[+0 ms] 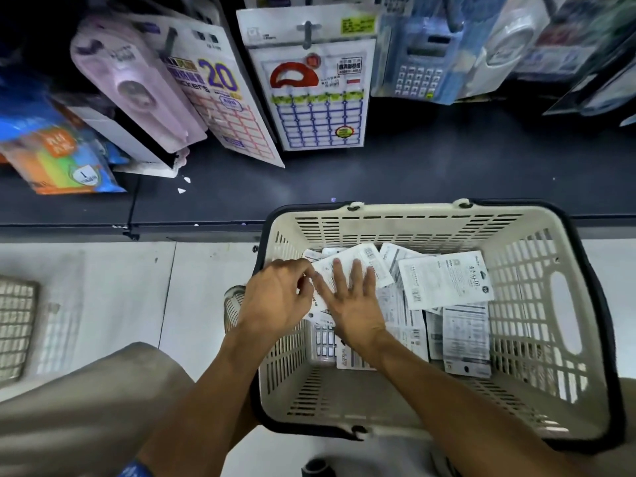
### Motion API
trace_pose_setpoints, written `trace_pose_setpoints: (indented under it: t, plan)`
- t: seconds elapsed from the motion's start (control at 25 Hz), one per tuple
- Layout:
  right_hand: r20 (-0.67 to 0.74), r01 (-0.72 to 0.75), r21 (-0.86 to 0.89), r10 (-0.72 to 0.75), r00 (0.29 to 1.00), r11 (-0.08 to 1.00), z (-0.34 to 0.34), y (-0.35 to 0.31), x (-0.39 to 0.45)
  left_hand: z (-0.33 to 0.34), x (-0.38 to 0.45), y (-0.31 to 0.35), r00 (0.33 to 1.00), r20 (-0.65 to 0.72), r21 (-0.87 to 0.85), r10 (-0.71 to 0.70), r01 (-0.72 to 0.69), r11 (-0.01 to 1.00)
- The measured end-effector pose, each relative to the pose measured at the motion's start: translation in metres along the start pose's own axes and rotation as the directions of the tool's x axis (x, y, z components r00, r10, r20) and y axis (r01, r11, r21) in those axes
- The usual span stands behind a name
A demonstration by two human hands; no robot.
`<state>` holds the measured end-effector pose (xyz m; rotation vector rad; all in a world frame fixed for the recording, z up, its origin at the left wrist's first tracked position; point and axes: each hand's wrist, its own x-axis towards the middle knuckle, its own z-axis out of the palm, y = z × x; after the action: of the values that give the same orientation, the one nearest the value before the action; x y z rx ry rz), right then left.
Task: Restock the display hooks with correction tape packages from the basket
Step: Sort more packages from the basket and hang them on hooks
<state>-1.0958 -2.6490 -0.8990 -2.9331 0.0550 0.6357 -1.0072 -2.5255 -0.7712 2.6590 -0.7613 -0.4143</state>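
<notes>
Evidently gathering stock, the left hand [275, 297] pinches a white carded package [358, 266] in the cream slotted basket [557, 325], right hand's [354, 304] fingers [356, 277] flat; next, lift to a hook.

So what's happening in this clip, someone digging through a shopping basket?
A person is reaching into a cream basket on the floor in front of a display of hanging stationery. The left hand pinches the edge of a white package on top of the pile, while the right hand lies flat on it with fingers spread. More white packages lie loose in the basket. Nothing has been lifted towards the hooks yet.
</notes>
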Motion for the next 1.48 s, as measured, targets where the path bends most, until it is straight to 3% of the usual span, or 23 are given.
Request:
trace_pose_setpoints:
  t: [0.08,0.2,0.32,0.4,0.44,0.52,0.68,0.8,0.88,1.0,1.04,1.12,1.16,1.28,1.32,1.4,1.48]
  plan:
    - [0.019,0.017,0.000,-0.017,1.000,1.000,-0.006,-0.001,0.003,-0.002,0.002,0.000,1.000,-0.007,-0.041,-0.024,0.024,0.999]
    - [-0.076,0.059,0.030,-0.056,0.996,0.998,-0.021,0.009,-0.002,-0.003,0.002,-0.002,0.999,-0.037,-0.085,-0.026,0.023,0.996]
    - [-0.201,0.059,0.280,-0.001,0.980,0.958,-0.050,0.034,-0.004,-0.008,0.001,-0.003,0.990,-0.098,-0.236,-0.103,0.077,0.969]
    - [-0.081,-0.025,0.499,0.076,0.994,0.866,-0.075,0.060,-0.008,-0.013,0.003,-0.002,0.973,-0.123,-0.362,-0.196,0.140,0.922]
    - [0.017,-0.080,0.660,0.092,0.996,0.747,-0.085,0.073,-0.010,-0.014,0.005,-0.003,0.965,-0.130,-0.411,-0.227,0.156,0.898]
    - [0.131,-0.157,0.904,0.091,0.987,0.398,-0.104,0.093,-0.020,-0.013,0.009,-0.002,0.962,-0.111,-0.472,-0.251,0.171,0.865]
    - [0.130,-0.120,0.989,0.111,0.985,-0.091,-0.128,0.113,-0.039,-0.010,0.006,0.011,0.962,0.177,-0.577,-0.209,0.274,0.770]
    - [0.129,-0.116,0.947,0.022,0.991,-0.300,-0.150,0.122,-0.051,-0.006,0.002,0.014,0.916,0.327,-0.570,-0.230,0.386,0.726]
    - [0.112,-0.113,0.935,-0.022,0.993,-0.336,-0.162,0.122,-0.059,-0.008,0.001,0.019,0.899,0.402,-0.696,-0.173,0.423,0.581]
    - [0.048,-0.066,0.947,-0.065,0.997,-0.315,-0.167,0.089,-0.063,-0.008,0.001,0.032,0.860,0.509,-0.823,0.025,0.478,0.308]
    - [0.023,-0.045,0.960,-0.083,0.996,-0.276,-0.165,0.076,-0.061,-0.008,0.000,0.037,0.865,0.501,-0.844,0.024,0.483,0.234]
    - [0.031,-0.049,0.986,-0.116,0.993,-0.159,-0.157,0.060,-0.052,-0.010,-0.001,0.042,0.881,0.462,-0.859,-0.106,0.474,0.194]
    - [0.075,-0.085,0.991,-0.095,0.993,-0.106,-0.150,0.060,-0.050,-0.011,-0.002,0.041,0.891,0.411,-0.867,-0.192,0.447,0.222]
    - [0.258,-0.260,0.966,0.084,0.962,0.014,-0.105,0.072,-0.057,-0.015,0.001,0.026,0.903,0.094,-0.805,-0.420,0.317,0.502]
    - [0.312,-0.318,0.942,0.072,0.947,0.104,-0.084,0.067,-0.061,-0.017,0.002,0.022,0.889,0.002,-0.750,-0.457,0.304,0.588]
    - [0.425,-0.391,0.829,0.006,0.905,0.400,-0.048,0.040,-0.065,-0.020,0.003,0.019,0.870,-0.082,-0.670,-0.487,0.313,0.673]
    - [0.381,-0.336,0.705,0.066,0.922,0.624,-0.027,0.018,-0.058,-0.017,-0.001,0.020,0.885,-0.086,-0.595,-0.458,0.323,0.736]
